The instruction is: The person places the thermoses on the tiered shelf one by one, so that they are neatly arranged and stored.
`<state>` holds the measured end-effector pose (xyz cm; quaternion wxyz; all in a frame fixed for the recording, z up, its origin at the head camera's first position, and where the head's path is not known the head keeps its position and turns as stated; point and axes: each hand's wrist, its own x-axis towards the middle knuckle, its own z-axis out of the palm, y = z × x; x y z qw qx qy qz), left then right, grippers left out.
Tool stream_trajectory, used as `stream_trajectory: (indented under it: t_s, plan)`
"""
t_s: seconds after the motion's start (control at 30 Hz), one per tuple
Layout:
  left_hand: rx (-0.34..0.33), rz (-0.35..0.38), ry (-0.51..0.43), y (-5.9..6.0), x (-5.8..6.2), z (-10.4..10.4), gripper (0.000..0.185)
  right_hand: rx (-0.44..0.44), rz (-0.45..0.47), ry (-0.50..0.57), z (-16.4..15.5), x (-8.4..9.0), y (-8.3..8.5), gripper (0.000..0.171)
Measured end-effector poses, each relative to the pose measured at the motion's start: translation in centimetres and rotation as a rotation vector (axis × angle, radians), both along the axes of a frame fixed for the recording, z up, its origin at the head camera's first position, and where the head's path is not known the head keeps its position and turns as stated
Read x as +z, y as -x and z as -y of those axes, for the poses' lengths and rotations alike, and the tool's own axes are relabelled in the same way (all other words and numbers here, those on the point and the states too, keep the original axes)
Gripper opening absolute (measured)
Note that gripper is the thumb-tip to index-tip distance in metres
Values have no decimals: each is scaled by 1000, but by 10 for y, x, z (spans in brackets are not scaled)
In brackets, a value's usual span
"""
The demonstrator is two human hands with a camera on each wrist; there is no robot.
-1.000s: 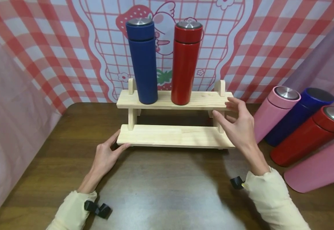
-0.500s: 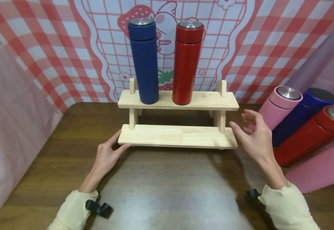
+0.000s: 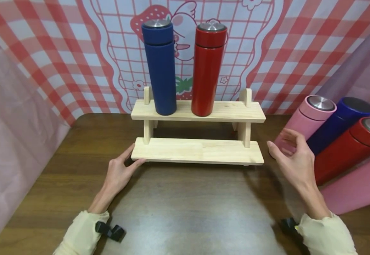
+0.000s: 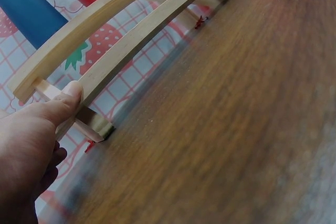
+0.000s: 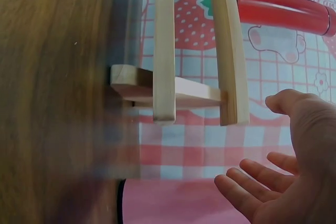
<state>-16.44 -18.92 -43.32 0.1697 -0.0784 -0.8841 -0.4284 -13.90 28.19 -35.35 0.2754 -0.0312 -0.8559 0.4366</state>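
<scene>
Wooden and pale, the two-tier rack stood at the middle of the brown table in the head view. The left hand rested on the table at the rack's lower left corner, thumb and forefinger touching the lower board's end, fingers nearly straight. The right hand hovered off the rack's right end, released, fingers loosely spread and holding nothing, just in front of the pink flask lying on its side. Behind that lay a blue flask, a red flask and a second pink flask, side by side. On the top shelf the upright blue flask and the upright red flask stood next to each other, apart. A checked strawberry cloth hung behind.

From the left wrist, the thumb pressed against the end of the lower board, the rack running away from it across the table.

From the right wrist, the right hand hung slack with its fingers splayed, clear of the rack, whose end stood near but untouched.
</scene>
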Motion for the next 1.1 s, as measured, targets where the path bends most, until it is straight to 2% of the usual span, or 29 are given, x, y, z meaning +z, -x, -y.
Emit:
stream_trajectory:
  t_s: [0.63,0.87,1.1]
  plan:
    - [1,1,7,-1,1,0,70,-70,-62,-32,-19,-3,-9,55]
    - [-6,4,5,0,1,0,70,-150,-61,-53,-22,-4,-10,54]
    - [-6,10,9,0,0,1,70,-222,-38,11,-25,-5,-7,54]
